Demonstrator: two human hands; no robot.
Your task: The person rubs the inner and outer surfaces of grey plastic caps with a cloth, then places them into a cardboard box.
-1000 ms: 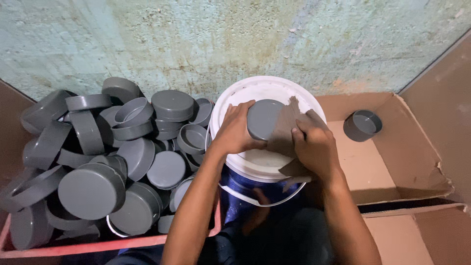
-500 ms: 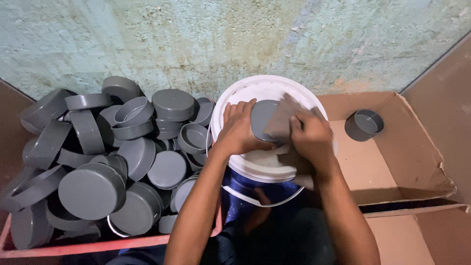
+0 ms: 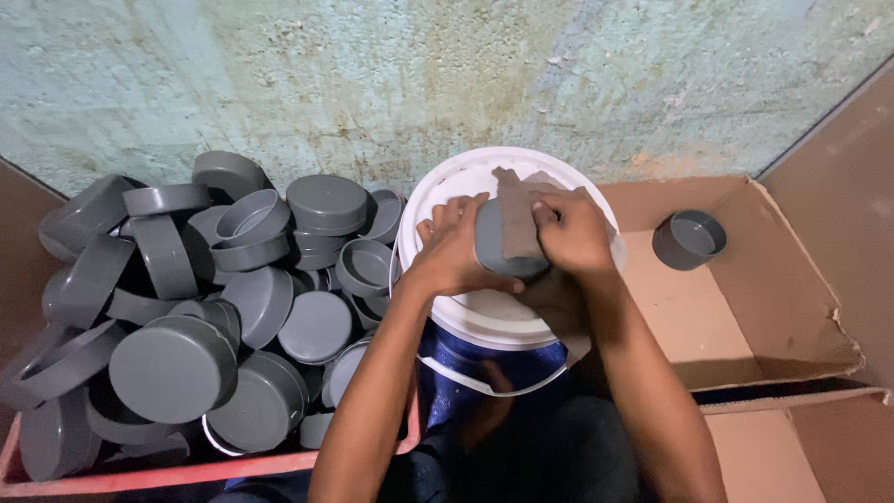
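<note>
Left hand point(image 3: 453, 250) grip clamped on a grey cap point(image 3: 492, 244), held flat-face up over the white bucket lid point(image 3: 484, 312). Right hand point(image 3: 570, 233) grip closed on a brown sheet point(image 3: 518, 219), pressed against the cap's face. Bucket point(image 3: 466, 359) blue below the lid. Left: red crate point(image 3: 140, 470) heaped with grey caps point(image 3: 175, 365). Right: cardboard box point(image 3: 745, 307), one cap point(image 3: 689, 238) inside, open side up.
</note>
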